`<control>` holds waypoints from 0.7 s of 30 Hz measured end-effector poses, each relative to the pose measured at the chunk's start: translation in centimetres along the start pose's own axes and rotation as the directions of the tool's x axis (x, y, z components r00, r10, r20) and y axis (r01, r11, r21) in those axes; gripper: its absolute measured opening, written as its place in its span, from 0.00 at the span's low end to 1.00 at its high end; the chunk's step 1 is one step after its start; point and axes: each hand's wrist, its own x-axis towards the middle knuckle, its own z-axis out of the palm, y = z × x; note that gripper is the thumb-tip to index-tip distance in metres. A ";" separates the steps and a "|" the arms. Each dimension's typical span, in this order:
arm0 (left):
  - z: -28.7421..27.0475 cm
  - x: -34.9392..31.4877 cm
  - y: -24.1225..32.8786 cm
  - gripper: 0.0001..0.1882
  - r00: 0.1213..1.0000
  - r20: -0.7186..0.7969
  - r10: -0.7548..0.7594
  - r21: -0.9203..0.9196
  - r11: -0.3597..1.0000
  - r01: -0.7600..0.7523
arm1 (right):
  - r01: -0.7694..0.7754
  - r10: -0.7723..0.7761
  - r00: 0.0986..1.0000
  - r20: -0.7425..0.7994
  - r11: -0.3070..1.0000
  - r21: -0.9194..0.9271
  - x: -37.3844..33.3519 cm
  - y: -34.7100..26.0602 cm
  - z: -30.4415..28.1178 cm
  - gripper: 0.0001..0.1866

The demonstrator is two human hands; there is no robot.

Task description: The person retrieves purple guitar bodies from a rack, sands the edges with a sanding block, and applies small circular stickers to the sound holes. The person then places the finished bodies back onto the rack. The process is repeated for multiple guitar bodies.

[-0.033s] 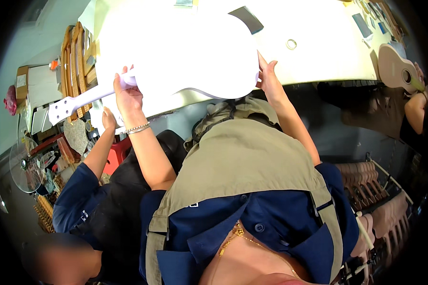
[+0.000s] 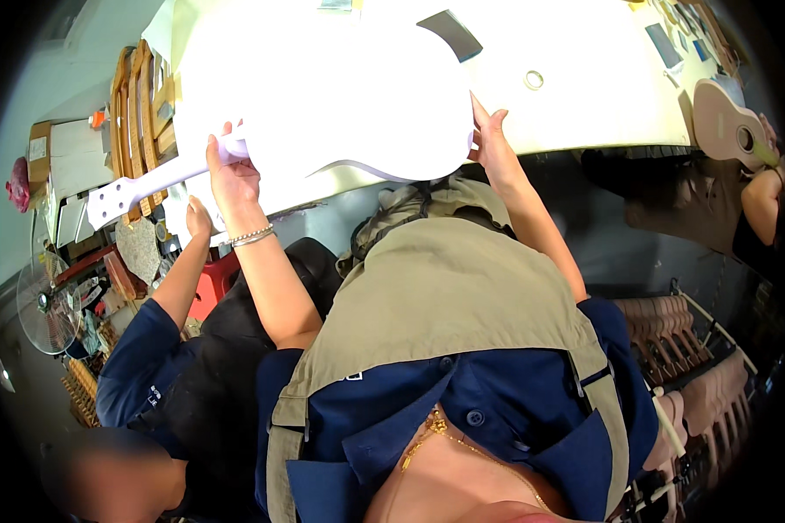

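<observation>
A pale lavender-white ukulele [image 2: 401, 139] without strings is held over the worktable's near edge, its body washed out by bright light. Its headstock, with several peg holes, points left. My left hand [image 2: 235, 179] grips the neck where it meets the body, fingers and thumb around it. At the body's rounded tail end, my right hand [image 2: 495, 150] holds the edge; its thumb points up and some fingers are partly hidden by the rim.
The bright worktable [image 2: 602, 113] carries a dark grey sheet [image 2: 453, 35] and a tape ring [image 2: 534, 80]. Close left, a co-worker's hand [image 2: 199, 218] is by the table. Another person holds a pinkish ukulele [image 2: 715, 118] at right. A fan [image 2: 48, 301] stands left; a rack of ukuleles [image 2: 667, 340], lower right.
</observation>
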 end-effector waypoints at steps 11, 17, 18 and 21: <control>0.2 -1.4 0.6 0.29 0.997 0.049 0.056 0.111 0.992 -0.061 | 0.018 -0.017 1.000 -0.007 0.998 0.067 0.0 1.0 -0.5 0.43; -1.2 -0.6 -1.3 0.28 0.999 0.011 0.049 0.017 0.999 -0.049 | 0.232 -0.429 0.898 -0.099 0.651 -0.723 -0.4 0.4 1.2 0.31; -1.6 -0.4 -1.8 0.28 0.999 0.007 0.043 0.009 0.999 -0.043 | 0.215 -0.411 0.909 -0.075 0.615 -0.758 -0.4 0.4 1.5 0.27; -2.4 -0.2 -3.1 0.28 1.000 0.015 0.027 0.010 1.000 -0.027 | 0.228 -0.408 0.913 0.028 0.452 -0.862 -0.3 1.3 2.2 0.24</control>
